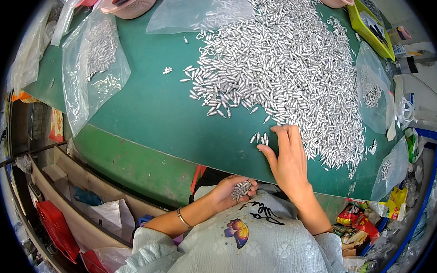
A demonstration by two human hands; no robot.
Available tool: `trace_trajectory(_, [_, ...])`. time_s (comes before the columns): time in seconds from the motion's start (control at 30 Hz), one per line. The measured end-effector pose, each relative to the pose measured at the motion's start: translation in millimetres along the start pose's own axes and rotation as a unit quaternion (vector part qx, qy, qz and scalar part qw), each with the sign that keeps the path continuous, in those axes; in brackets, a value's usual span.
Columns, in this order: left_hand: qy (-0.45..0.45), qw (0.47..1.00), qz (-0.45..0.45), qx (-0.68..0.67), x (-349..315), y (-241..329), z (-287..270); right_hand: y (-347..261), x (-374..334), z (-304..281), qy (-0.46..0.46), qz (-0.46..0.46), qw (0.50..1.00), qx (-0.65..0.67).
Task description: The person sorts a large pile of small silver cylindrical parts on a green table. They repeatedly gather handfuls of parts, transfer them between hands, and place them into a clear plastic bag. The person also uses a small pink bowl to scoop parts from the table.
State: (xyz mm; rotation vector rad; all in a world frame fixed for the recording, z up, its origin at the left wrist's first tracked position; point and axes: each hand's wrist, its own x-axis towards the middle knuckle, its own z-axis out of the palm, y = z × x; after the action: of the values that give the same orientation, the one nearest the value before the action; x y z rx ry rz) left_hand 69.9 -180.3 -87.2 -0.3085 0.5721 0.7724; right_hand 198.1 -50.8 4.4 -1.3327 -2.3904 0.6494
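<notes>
A large heap of small silver, spindle-shaped metal parts spreads over the green tabletop. Just short of its near edge, my right hand rests on the table with thumb and fingers apart. A few loose metal parts lie between and just left of its thumb and fingertips. My left hand, palm up at my lap below the table edge, cups a handful of the same metal parts. Its fingers curl around them.
Clear plastic bags with metal parts lie at the left and right. Pink baskets and a yellow-green tray stand along the far side. A shelf with red trays is at the lower left; a blue-framed rack is at the right.
</notes>
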Motion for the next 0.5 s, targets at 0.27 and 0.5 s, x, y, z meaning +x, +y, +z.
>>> trace_trajectory(0.27, [0.012,1.000,0.000,0.007,-2,2,10,10,-1,-2,0.031,-0.053,0.997,-0.043])
trace_trajectory(0.5, [0.019,1.000,-0.001,0.012,-3,5,13,5,0,2,-0.013,-0.052,0.995,0.084])
